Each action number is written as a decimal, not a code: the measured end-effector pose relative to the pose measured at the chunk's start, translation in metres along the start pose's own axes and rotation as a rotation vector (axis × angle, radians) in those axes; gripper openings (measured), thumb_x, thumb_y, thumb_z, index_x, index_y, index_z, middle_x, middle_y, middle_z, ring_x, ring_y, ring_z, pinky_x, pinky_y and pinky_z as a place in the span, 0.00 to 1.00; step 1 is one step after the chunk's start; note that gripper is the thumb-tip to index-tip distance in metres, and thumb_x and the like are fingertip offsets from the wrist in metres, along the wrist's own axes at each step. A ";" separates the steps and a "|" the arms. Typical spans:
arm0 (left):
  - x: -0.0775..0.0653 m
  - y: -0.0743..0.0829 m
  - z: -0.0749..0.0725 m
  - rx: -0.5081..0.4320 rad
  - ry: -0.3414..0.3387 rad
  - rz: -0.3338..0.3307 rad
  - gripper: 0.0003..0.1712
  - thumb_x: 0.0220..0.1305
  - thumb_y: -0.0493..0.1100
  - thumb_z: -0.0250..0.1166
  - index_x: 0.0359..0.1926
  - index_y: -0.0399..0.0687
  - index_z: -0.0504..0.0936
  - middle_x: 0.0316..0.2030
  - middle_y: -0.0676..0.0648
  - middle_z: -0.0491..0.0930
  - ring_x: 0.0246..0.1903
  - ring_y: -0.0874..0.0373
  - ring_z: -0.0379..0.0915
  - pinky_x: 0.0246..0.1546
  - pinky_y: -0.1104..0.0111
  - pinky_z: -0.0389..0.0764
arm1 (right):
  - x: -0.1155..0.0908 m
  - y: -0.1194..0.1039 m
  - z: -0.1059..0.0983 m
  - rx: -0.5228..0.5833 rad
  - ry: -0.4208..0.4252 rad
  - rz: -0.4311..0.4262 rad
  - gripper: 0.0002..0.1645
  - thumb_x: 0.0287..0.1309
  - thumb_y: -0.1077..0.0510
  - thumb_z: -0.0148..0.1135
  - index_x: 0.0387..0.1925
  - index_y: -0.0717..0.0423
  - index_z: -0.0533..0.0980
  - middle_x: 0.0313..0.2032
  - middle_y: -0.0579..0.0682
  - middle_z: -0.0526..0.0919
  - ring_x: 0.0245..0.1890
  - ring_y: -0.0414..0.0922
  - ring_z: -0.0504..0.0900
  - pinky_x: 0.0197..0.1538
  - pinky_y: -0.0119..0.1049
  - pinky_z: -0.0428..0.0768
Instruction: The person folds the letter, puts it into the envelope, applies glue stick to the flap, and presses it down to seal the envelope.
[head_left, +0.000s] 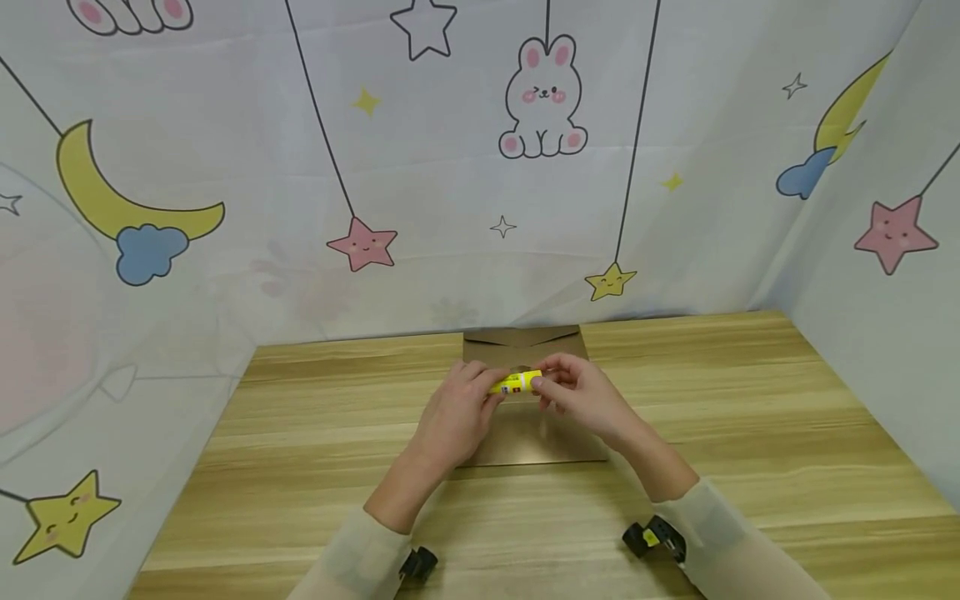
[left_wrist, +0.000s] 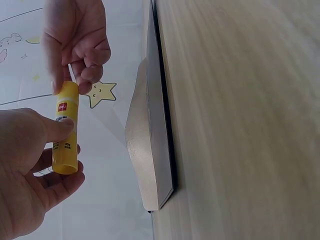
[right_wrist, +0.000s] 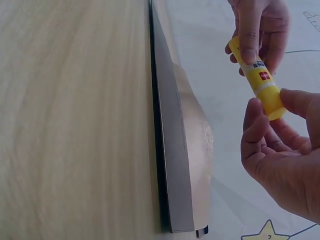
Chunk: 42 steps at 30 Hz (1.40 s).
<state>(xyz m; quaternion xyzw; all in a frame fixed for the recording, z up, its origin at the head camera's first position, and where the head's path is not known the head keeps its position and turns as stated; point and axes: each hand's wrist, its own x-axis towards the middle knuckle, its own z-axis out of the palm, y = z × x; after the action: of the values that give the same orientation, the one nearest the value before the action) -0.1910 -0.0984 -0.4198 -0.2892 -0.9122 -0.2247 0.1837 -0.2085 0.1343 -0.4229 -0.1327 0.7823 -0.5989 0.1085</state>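
Observation:
A yellow glue stick [head_left: 516, 382] with a capped end is held in the air over a brown paper envelope [head_left: 540, 442]. My left hand [head_left: 459, 412] grips the body, thumb across the printed label, as the left wrist view shows the glue stick [left_wrist: 65, 150] from the side. At the other end, my right hand [head_left: 588, 396] pinches the cap between thumb and fingers. In the right wrist view the cap [right_wrist: 272, 102] meets a pale band on the body. Below both hands the envelope lies on the table, its pointed flap [head_left: 521, 337] at the far end.
The wood-grain table [head_left: 322, 433] reaches back to a white curtain [head_left: 450, 183] printed with stars, moons and rabbits, which also hangs at the sides. Black wrist cameras [head_left: 417, 564] are strapped near both cuffs.

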 end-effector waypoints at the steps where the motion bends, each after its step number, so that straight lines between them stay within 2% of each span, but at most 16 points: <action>1: 0.000 0.000 0.000 0.000 0.001 -0.001 0.18 0.67 0.35 0.75 0.56 0.41 0.87 0.47 0.46 0.84 0.42 0.50 0.75 0.42 0.62 0.83 | 0.000 0.000 0.000 0.003 -0.003 -0.014 0.16 0.76 0.56 0.65 0.58 0.61 0.77 0.46 0.64 0.84 0.43 0.60 0.84 0.42 0.41 0.84; 5: -0.002 0.000 0.000 -0.002 0.004 -0.004 0.18 0.67 0.35 0.75 0.57 0.41 0.87 0.47 0.46 0.84 0.43 0.50 0.76 0.43 0.62 0.83 | -0.001 0.001 0.000 0.012 -0.017 -0.057 0.18 0.73 0.62 0.67 0.60 0.61 0.75 0.49 0.60 0.83 0.47 0.58 0.85 0.50 0.47 0.86; 8: -0.003 0.001 -0.001 -0.007 0.008 -0.004 0.18 0.67 0.35 0.75 0.57 0.40 0.87 0.47 0.46 0.84 0.43 0.50 0.76 0.43 0.61 0.83 | -0.001 0.001 0.000 0.025 -0.021 -0.050 0.22 0.74 0.61 0.67 0.64 0.62 0.73 0.52 0.60 0.83 0.48 0.56 0.85 0.52 0.50 0.86; 12: -0.004 0.001 -0.001 -0.016 0.012 -0.005 0.17 0.67 0.35 0.75 0.56 0.40 0.87 0.47 0.46 0.84 0.43 0.49 0.76 0.43 0.61 0.83 | -0.001 0.002 0.000 0.002 -0.012 0.009 0.26 0.76 0.51 0.65 0.65 0.63 0.72 0.50 0.63 0.84 0.43 0.54 0.86 0.47 0.47 0.85; 15: -0.004 0.002 -0.001 -0.020 0.011 -0.007 0.17 0.68 0.35 0.75 0.56 0.40 0.87 0.47 0.46 0.84 0.43 0.50 0.76 0.43 0.61 0.83 | -0.001 0.003 0.000 -0.020 -0.012 0.043 0.26 0.78 0.47 0.63 0.62 0.62 0.75 0.47 0.64 0.85 0.39 0.53 0.86 0.41 0.42 0.83; 18: -0.003 0.002 -0.001 -0.017 0.006 -0.004 0.17 0.68 0.36 0.74 0.56 0.40 0.87 0.48 0.46 0.84 0.43 0.50 0.75 0.43 0.62 0.82 | 0.000 0.002 0.000 -0.020 -0.015 0.043 0.23 0.79 0.48 0.62 0.59 0.63 0.76 0.45 0.65 0.85 0.37 0.53 0.85 0.38 0.39 0.82; 22: 0.000 0.000 -0.001 -0.003 0.005 0.013 0.17 0.68 0.36 0.74 0.56 0.41 0.87 0.48 0.46 0.84 0.42 0.50 0.75 0.42 0.62 0.82 | -0.001 0.001 -0.001 -0.005 -0.018 0.003 0.17 0.78 0.55 0.63 0.58 0.62 0.76 0.46 0.68 0.83 0.41 0.61 0.83 0.34 0.35 0.79; 25: 0.002 -0.001 -0.001 0.005 0.003 0.017 0.17 0.69 0.36 0.74 0.57 0.42 0.87 0.48 0.47 0.84 0.42 0.50 0.75 0.42 0.62 0.82 | -0.001 0.000 -0.002 0.009 -0.026 -0.025 0.17 0.76 0.58 0.65 0.60 0.61 0.75 0.47 0.66 0.83 0.46 0.65 0.83 0.36 0.35 0.79; 28: 0.003 -0.001 -0.001 0.012 -0.004 0.014 0.16 0.69 0.37 0.74 0.57 0.43 0.87 0.48 0.47 0.84 0.43 0.51 0.76 0.43 0.62 0.82 | -0.001 -0.002 -0.003 0.019 -0.032 -0.026 0.21 0.75 0.57 0.66 0.63 0.60 0.74 0.50 0.63 0.83 0.49 0.65 0.83 0.41 0.39 0.83; 32: 0.003 -0.002 0.000 0.015 -0.016 0.012 0.17 0.69 0.38 0.74 0.57 0.43 0.87 0.49 0.47 0.85 0.43 0.50 0.76 0.43 0.62 0.82 | -0.001 -0.003 -0.004 0.013 -0.028 0.012 0.24 0.78 0.50 0.63 0.64 0.60 0.73 0.50 0.65 0.83 0.45 0.61 0.85 0.43 0.44 0.84; 34: 0.002 -0.002 0.000 0.015 -0.020 0.010 0.17 0.69 0.37 0.74 0.57 0.43 0.87 0.48 0.46 0.85 0.42 0.50 0.75 0.42 0.62 0.82 | 0.000 -0.003 -0.004 0.006 -0.024 0.035 0.24 0.79 0.47 0.61 0.62 0.61 0.75 0.48 0.66 0.84 0.41 0.57 0.85 0.41 0.43 0.83; 37: 0.002 -0.002 0.000 0.020 -0.019 0.009 0.17 0.68 0.37 0.75 0.57 0.43 0.87 0.48 0.46 0.85 0.42 0.50 0.75 0.41 0.62 0.81 | 0.000 -0.002 -0.003 0.004 -0.027 0.043 0.20 0.80 0.49 0.61 0.58 0.61 0.76 0.46 0.67 0.84 0.38 0.57 0.84 0.39 0.41 0.82; 42: -0.001 -0.003 0.002 0.014 -0.018 -0.008 0.17 0.68 0.36 0.75 0.56 0.43 0.87 0.48 0.47 0.84 0.42 0.51 0.75 0.42 0.62 0.81 | 0.000 0.000 -0.002 0.011 -0.027 0.004 0.16 0.77 0.57 0.64 0.58 0.60 0.76 0.47 0.68 0.83 0.43 0.64 0.83 0.39 0.40 0.83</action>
<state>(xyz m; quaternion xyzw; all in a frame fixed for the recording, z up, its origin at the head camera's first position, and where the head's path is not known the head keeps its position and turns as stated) -0.1924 -0.0997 -0.4222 -0.2864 -0.9165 -0.2165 0.1767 -0.2093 0.1363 -0.4219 -0.1386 0.7776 -0.6013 0.1211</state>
